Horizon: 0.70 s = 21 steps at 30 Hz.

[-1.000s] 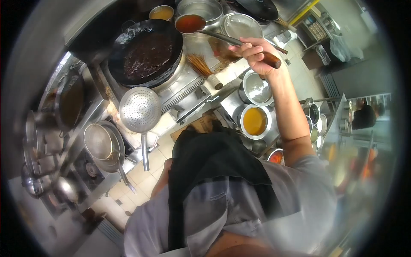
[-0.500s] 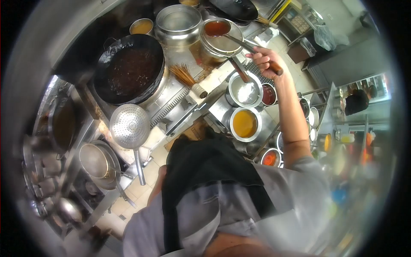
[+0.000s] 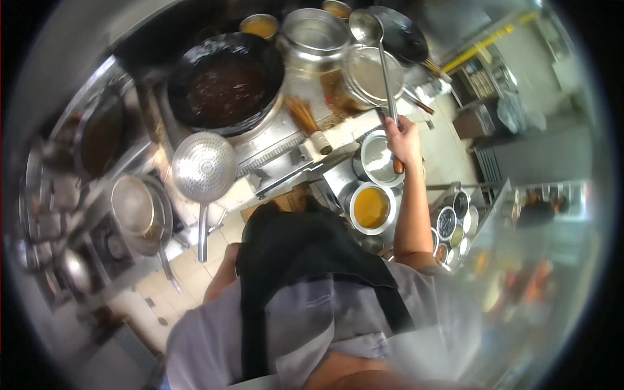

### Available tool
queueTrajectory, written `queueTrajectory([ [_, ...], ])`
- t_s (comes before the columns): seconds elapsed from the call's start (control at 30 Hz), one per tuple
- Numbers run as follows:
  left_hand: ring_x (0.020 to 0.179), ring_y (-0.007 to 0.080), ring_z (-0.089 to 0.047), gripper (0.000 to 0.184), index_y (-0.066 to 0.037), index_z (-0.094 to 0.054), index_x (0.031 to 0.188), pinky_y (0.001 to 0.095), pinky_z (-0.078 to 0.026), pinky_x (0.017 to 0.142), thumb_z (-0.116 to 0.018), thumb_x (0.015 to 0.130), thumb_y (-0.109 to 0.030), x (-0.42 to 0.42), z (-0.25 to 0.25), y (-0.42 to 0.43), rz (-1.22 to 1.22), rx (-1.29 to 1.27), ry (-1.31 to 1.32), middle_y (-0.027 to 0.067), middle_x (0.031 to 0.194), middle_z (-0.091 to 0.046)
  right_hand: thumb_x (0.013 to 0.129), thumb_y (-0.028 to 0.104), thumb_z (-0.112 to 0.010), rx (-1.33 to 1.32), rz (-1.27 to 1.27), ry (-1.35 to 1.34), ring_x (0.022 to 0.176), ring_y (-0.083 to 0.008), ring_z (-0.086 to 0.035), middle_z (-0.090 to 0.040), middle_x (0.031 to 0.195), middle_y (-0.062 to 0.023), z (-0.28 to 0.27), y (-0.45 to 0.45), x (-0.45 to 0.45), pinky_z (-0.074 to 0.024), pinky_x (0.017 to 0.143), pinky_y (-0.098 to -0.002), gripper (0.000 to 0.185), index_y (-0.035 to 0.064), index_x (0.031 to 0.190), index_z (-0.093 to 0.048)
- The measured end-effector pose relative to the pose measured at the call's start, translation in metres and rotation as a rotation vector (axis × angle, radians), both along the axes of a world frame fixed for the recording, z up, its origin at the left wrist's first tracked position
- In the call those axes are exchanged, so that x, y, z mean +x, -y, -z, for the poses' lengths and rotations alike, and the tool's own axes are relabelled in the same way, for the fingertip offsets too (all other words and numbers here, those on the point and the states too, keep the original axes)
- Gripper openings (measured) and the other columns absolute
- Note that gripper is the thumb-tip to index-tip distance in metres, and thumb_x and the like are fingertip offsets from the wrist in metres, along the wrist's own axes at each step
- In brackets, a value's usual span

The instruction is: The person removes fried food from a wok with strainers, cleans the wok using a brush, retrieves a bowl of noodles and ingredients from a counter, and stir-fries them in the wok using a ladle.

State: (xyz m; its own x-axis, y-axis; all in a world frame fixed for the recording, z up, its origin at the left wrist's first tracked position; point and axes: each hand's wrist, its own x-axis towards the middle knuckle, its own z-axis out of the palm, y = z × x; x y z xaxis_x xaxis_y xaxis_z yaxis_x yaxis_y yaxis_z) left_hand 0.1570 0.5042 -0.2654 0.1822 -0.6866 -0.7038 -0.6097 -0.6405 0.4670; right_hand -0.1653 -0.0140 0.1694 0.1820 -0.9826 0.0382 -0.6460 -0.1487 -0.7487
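Note:
My right hand (image 3: 404,138) is closed around the wood-ended handle of a steel ladle (image 3: 387,78). The ladle's silvery bowl is raised over the back of the cooktop, between a large steel pot (image 3: 316,32) and a dark wok (image 3: 400,39). Below its shaft, a round strainer (image 3: 374,70) seems to rest on another pot. Close under this hand stand a pot of clear liquid (image 3: 376,156) and a pot of yellow liquid (image 3: 371,208). At my side, my left hand (image 3: 231,252) shows only partly beside the black apron, its fingers hidden.
A big black wok (image 3: 227,84) holds dark brown liquid. A perforated skimmer (image 3: 205,166) juts over the cooktop's front edge, and a bamboo brush (image 3: 304,117) lies nearby. More pans (image 3: 133,205) sit left. Several small containers (image 3: 447,222) stand right.
The ladle held red-brown liquid above the strainer; now its bowl looks silvery, without that liquid, and sits farther back. My right hand has turned its grip. The whole view has shifted.

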Motion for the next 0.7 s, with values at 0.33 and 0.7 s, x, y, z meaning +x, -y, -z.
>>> queueTrajectory([
  [0.33, 0.087, 0.0322, -0.068, 0.024, -0.007, -0.073, 0.094, 0.0390, -0.053, 0.076, -0.056, 0.083, -0.019, -0.006, 0.011, -0.029, -0.131, -0.404, -0.023, 0.0182, 0.096, -0.069, 0.089, 0.031, -0.063, 0.011, -0.402, -0.095, 0.067, -0.0404, -0.067, -0.066, 0.075, -0.0263, 0.051, 0.002, 0.187, -0.0520, 0.064, -0.0443, 0.037, -0.0053, 0.081, -0.064],
  [0.7, 0.088, 0.0340, -0.068, 0.028, -0.009, -0.073, 0.093, 0.0416, -0.053, 0.075, -0.064, 0.079, -0.032, -0.035, 0.002, -0.087, -0.300, -0.263, -0.044, 0.0170, 0.096, -0.071, 0.098, 0.023, -0.052, 0.946, -0.383, 0.436, 0.042, -0.0089, -0.048, -0.051, 0.059, -0.0013, 0.054, -0.039, 0.244, -0.0392, 0.038, -0.0260, 0.030, -0.0026, 0.083, -0.058],
])
